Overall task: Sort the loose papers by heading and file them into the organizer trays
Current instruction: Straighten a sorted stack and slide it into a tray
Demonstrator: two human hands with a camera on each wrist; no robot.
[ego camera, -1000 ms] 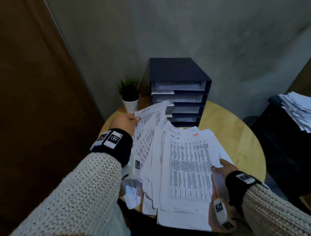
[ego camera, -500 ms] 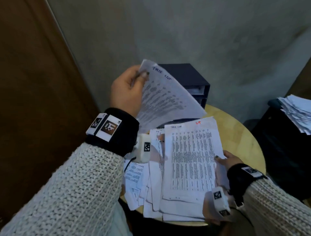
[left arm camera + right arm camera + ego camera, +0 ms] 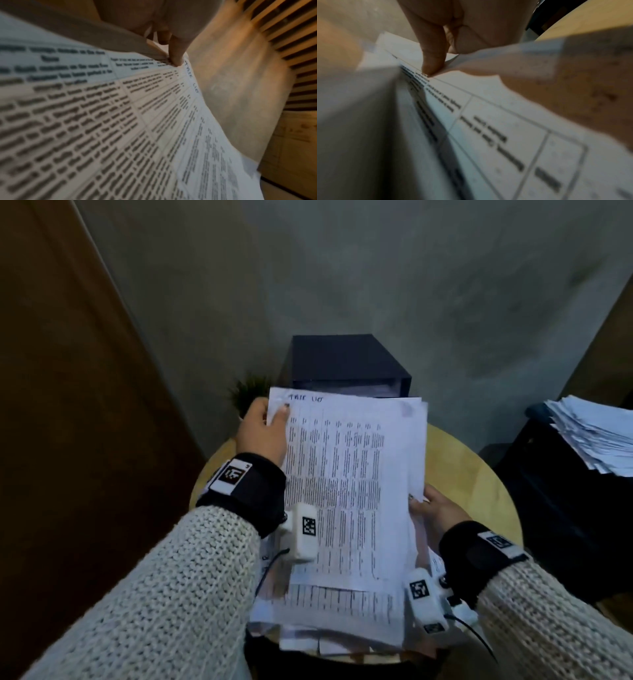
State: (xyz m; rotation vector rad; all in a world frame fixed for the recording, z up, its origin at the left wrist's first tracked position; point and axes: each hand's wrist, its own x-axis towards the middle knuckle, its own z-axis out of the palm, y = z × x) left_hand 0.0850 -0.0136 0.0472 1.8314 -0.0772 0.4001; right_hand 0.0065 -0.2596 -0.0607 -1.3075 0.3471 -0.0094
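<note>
A printed sheet (image 3: pixel 346 487) with a handwritten heading at its top lies spread over the paper pile (image 3: pixel 329 618) on the round wooden table (image 3: pixel 479 474). My left hand (image 3: pixel 265 426) pinches the sheet's top left corner; the left wrist view shows the thumb (image 3: pixel 176 50) pressed on that sheet (image 3: pixel 154 128). My right hand (image 3: pixel 433 508) pinches the right edge of the papers, a fingertip (image 3: pixel 433 65) down on a printed table sheet (image 3: pixel 496 128). The dark organizer (image 3: pixel 342 361) stands behind, its trays hidden by the sheet.
A small potted plant (image 3: pixel 248 392) stands left of the organizer, partly behind my left hand. A second paper stack (image 3: pixel 596 433) lies on dark furniture at the right. A brown door panel (image 3: pixel 68 405) fills the left side, and a grey wall stands behind.
My left hand lifted one sheet off the left of the pile, raised it, and has brought it down flat over the top of the pile. My right hand shifted up the papers' right edge.
</note>
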